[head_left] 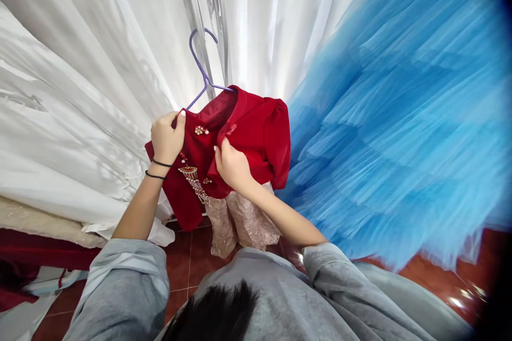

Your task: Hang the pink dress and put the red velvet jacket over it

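Observation:
A red velvet jacket [256,122] hangs on a purple hanger [205,79], whose hook goes over a silver metal rack [196,16]. My left hand [167,137] is closed on the jacket's shoulder beside the hanger's arm. With its fingers pinched, my right hand [232,166] grips the front edge of the jacket near the collar, which stands open. Gold flower fasteners [199,130] and a beaded tassel ornament [189,172] decorate the front. Below the jacket hangs a pale pink patterned garment [222,221], its upper part hidden behind the jacket.
A large blue tulle skirt [392,117] fills the right side. White drapes [264,21] hang behind the rack, and white fabric [68,96] spreads along the left. Red cloth [44,249] lies at lower left. The floor has red-brown tiles [178,261].

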Demonstrator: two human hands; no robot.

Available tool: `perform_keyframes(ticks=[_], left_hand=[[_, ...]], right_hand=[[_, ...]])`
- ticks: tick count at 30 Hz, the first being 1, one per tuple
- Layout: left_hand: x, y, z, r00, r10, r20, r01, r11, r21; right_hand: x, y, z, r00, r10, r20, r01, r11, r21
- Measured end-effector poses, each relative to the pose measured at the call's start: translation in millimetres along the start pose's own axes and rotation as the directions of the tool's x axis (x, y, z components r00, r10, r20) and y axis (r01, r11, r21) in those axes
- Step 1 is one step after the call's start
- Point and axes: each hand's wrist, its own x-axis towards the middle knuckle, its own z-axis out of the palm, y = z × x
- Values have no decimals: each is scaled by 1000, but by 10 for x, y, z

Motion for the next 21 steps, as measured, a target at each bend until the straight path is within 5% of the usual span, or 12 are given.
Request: perform_keyframes(ticks=[3,6,7,9,11,12,17,21], left_hand=[[1,-29,3,1000,16,-1,-17,999,-31],[-25,81,11,994,44,-98,-45,999,-2],[-40,164,28,991,60,-116,-58,998,18],[-70,394,106,993,84,-77,-81,996,44],[-77,661,249,997,68,42,-70,996,48],[-62,787,337,994,41,106,-47,998,49],[293,1079,689,964,-29,264,40,999,-36],[672,946,759,976,175,126,-143,962,-231]], right_hand=[[54,177,255,989,62,133,-58,998,-31],[71,545,212,992,85,-96,-78,995,68],[104,707,129,963,90,-256,-58,990,128],[247,1073,-60,817,94,-569,35,977,210],[465,1446,-185,686,81,-723,110,971,213],[576,1613,-206,660,89,-746,122,967,223],[805,2025,-104,744,157,-650,128,921,368],[630,1974,-65,652,233,-721,58,934,354]])
